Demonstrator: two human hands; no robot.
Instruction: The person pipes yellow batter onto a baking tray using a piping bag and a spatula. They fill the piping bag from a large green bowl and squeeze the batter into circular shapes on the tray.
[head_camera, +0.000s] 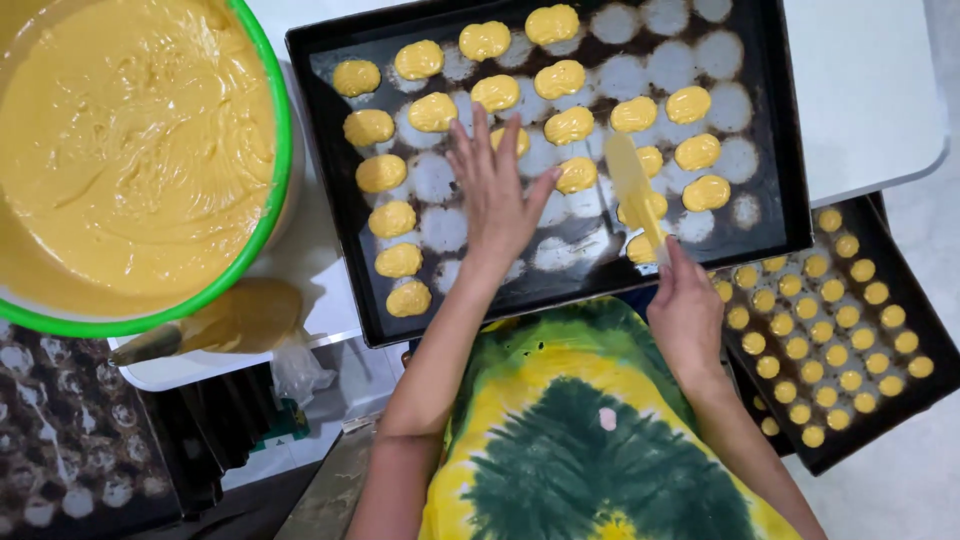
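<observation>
I see my left hand (497, 195) lying flat with its fingers spread apart on the black rectangular metal baking tray (335, 190), palm down among the pale floured circles near the tray's middle. Its fingertips touch or nearly touch two of the yellow oval dough blobs (432, 112), which sit in rows across the left and far parts of the tray.

My right hand (686, 312) is closed around the handle of a translucent spatula smeared with yellow batter (634, 190). The blade points toward the far side and hovers over or rests on the blobs at the right end of the rows; I cannot tell which.

The tray sits on a white tabletop (870, 90). To its left stands a large green-rimmed round bowl full of smooth yellow batter (130, 150), and just near of the bowl lies a filled clear plastic piping bag (225, 320). Lower at right, a second black tray (935, 385) holds many small round yellow dough dots (835, 330) in tight rows. A dark floured tray (70, 440) lies at near left.
</observation>
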